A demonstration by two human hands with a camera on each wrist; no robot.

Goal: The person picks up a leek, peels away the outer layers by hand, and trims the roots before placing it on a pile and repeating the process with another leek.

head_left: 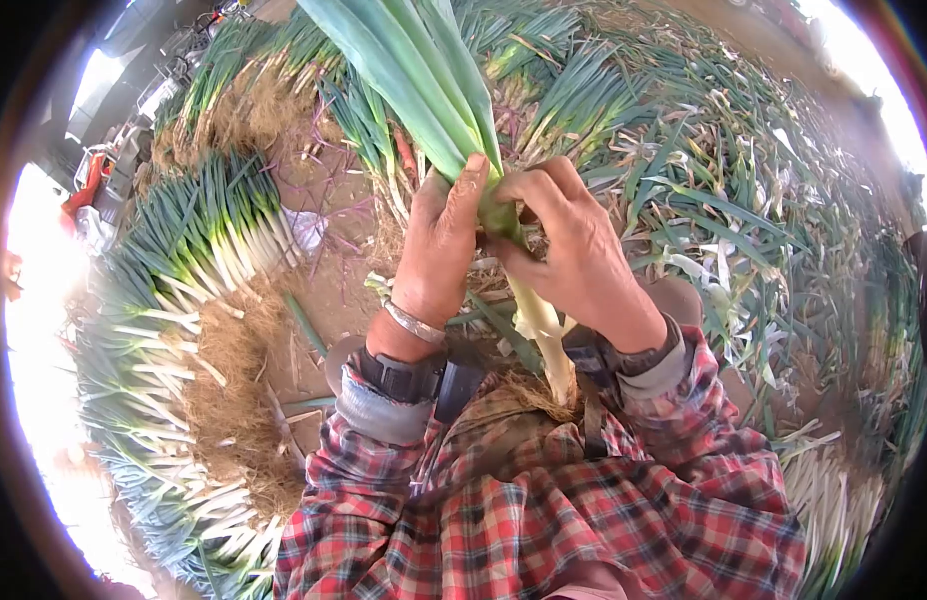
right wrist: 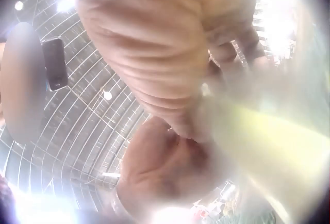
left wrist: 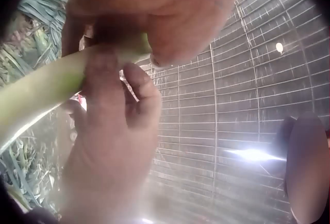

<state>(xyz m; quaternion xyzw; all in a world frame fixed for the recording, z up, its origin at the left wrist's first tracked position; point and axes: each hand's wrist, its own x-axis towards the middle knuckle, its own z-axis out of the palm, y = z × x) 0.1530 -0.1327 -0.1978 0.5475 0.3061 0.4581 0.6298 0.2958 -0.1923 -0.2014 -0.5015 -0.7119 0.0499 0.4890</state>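
Note:
A single leek [head_left: 542, 330] slants through the middle of the head view, its broad green leaves at the top and its pale stalk below. Brown roots [head_left: 535, 392] at its lower end lie against the person's lap. My left hand [head_left: 438, 255] grips it where the leaves meet the stalk, thumb pointing up along it. Just beside, my right hand [head_left: 581, 250] pinches the green outer layer with bent fingers. Loose sheath edges show lower on the stalk. Both hands also close around the pale stalk [left wrist: 41, 90] in the left wrist view; the right wrist view is hazy.
Rows of leeks [head_left: 173, 390] with brown roots curve along the left. More bunches [head_left: 253, 90] lie at the back. A wide heap of stripped leaves [head_left: 763, 230] covers the right. Pale stalks [head_left: 833, 495] lie at lower right. A gridded roof [left wrist: 216, 105] is overhead.

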